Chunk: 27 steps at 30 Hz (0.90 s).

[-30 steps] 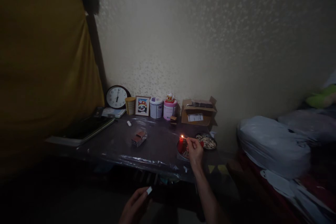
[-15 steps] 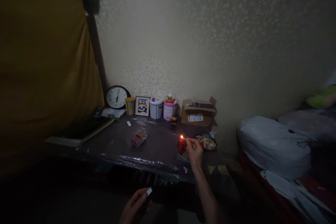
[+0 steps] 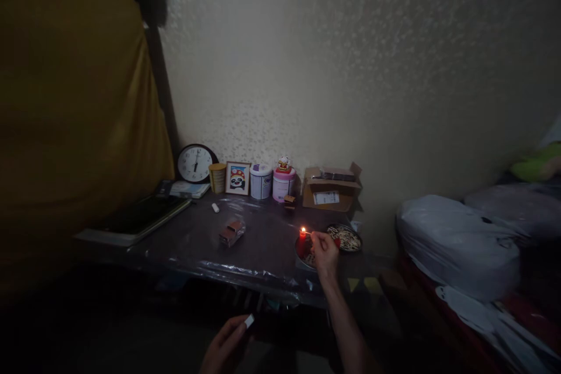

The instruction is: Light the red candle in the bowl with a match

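A thin matchstick [image 3: 308,233] is pinched in my right hand [image 3: 325,251], its tip at the top of a red candle [image 3: 301,243], where a small flame burns. The candle stands upright in a round dish [image 3: 310,260] on the dark table. Behind my right hand lies a second round dish of pale sticks [image 3: 346,238], with something red beside it. Low in front of the table, my left hand [image 3: 225,342] is closed on a small box with a white end [image 3: 249,321].
A plastic-wrapped pack [image 3: 232,232] and a small white object [image 3: 215,207] lie on the table [image 3: 263,245]. Along the wall stand a clock [image 3: 195,163], a framed panda picture [image 3: 238,178], tins [image 3: 261,181] and a cardboard box [image 3: 331,190]. White bags [image 3: 456,245] sit at right.
The flame at the candle top looks slightly taller. Both hands have barely moved and keep their holds.
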Available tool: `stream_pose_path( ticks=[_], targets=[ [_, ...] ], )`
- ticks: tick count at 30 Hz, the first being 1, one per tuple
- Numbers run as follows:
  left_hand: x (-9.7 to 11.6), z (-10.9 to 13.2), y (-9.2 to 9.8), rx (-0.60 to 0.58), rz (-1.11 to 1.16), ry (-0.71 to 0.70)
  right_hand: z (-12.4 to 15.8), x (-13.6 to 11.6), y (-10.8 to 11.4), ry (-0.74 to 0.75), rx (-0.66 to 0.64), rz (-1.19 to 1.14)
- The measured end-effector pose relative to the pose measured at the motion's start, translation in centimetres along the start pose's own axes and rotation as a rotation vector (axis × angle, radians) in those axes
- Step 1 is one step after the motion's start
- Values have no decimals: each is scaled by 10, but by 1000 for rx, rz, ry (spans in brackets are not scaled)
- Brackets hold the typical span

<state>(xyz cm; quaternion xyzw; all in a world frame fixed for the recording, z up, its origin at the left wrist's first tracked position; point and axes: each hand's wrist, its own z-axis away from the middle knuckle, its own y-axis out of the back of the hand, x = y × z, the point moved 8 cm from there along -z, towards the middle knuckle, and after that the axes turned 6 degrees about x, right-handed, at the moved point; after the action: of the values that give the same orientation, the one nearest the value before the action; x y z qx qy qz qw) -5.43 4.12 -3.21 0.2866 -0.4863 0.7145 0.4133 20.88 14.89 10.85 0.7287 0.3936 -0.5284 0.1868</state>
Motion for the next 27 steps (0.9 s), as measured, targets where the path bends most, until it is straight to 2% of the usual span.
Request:
stream_pose_path(
  ticks=[13, 17, 22, 25, 27],
  targets=[
    [14, 11, -6, -9, -25, -18, -2, -4, 2, -7, 19, -10],
    [16, 13, -12, -74, -1, -12, 0, -9, 2, -22, 13, -23],
    [22, 16, -13, -45, -3, -30, 4, -41, 10, -26, -39, -55],
    [24, 19, -14, -41, -16, -35, 1, -69, 28, -36, -92, -109],
    [24, 19, -14, -50, -16, -35, -5, -86, 44, -20, -149, -248]
  ],
)
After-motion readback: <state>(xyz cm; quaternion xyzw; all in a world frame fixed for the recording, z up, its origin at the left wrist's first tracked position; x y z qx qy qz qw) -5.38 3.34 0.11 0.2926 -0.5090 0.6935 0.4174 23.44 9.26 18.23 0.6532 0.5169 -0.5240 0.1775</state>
